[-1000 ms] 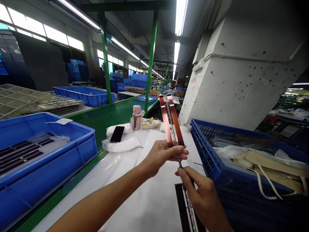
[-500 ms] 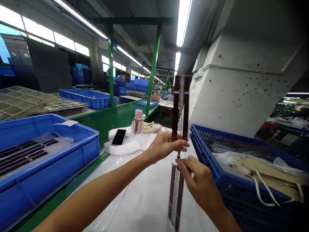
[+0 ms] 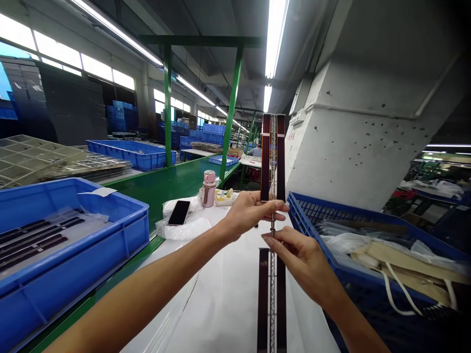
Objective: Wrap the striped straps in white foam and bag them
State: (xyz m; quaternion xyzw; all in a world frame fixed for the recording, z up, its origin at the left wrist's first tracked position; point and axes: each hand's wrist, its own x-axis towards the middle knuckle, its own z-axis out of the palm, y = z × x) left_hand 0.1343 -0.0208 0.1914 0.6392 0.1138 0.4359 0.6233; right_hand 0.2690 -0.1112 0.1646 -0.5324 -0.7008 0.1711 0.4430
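Observation:
Upright in front of me is a metal piece like a model solar array: two dark reddish-brown striped panels point(image 3: 280, 162) flank a silver lattice mast point(image 3: 273, 171). My left hand point(image 3: 248, 213) is closed on its lower end, thumb across the front. Below it, a small metal connector point(image 3: 273, 225) lines up with a second, similar panel piece point(image 3: 263, 299) that hangs over the white table. My right hand point(image 3: 303, 255) pinches just under the connector, at the top of that lower piece. The fingers partly hide the join.
At left, a blue bin point(image 3: 121, 225) holds similar dark panel pieces. A phone point(image 3: 179, 213) lies on bubble wrap point(image 3: 189, 228), near a pink bottle point(image 3: 208, 190). A blue crate point(image 3: 309, 230) with bags stands at right, below a white pillar point(image 3: 353, 147). Green conveyor point(image 3: 154, 184) behind.
The panel pieces, blurred and slightly tilted before, now hang sharp and nearly in one vertical line. My right hand has risen a little towards my left; both keep their grip.

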